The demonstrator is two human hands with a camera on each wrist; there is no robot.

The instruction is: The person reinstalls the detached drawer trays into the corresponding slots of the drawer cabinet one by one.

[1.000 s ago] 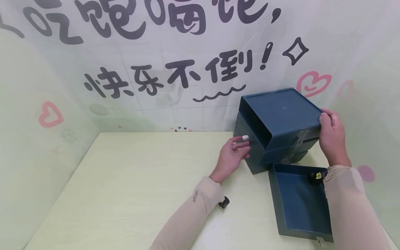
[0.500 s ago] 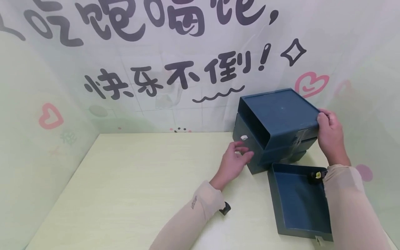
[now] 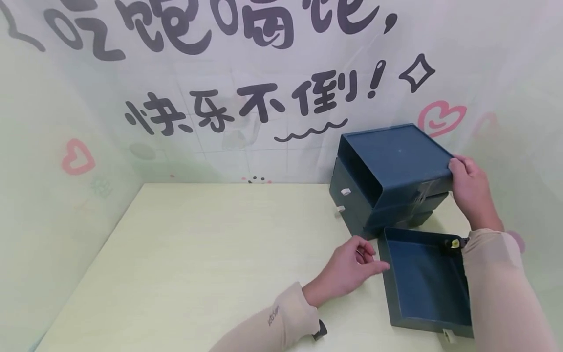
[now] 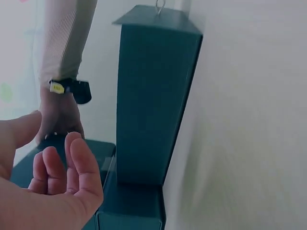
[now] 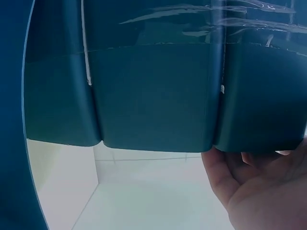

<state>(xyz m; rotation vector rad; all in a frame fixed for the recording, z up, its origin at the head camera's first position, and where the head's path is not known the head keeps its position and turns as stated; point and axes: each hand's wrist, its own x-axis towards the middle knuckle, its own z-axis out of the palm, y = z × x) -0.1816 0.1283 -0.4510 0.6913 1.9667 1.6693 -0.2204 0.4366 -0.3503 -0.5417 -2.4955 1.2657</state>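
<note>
Head view shows your right hand (image 3: 471,190) gripping the far right corner of the blue drawer cabinet (image 3: 396,168), fingers curled over its top edge. That cabinet stands at the far right of the pale table (image 3: 211,254), its top slot open and a white-knobbed drawer (image 3: 345,192) below it. Your left hand (image 3: 349,269) hovers just left of the pulled-out drawer (image 3: 424,281), which lies flat on the table near you, just in front of the cabinet. Its fingers are loosely curled and apart, holding nothing; the fingertips sit just beside the drawer's left wall, and you cannot tell whether they touch it.
</note>
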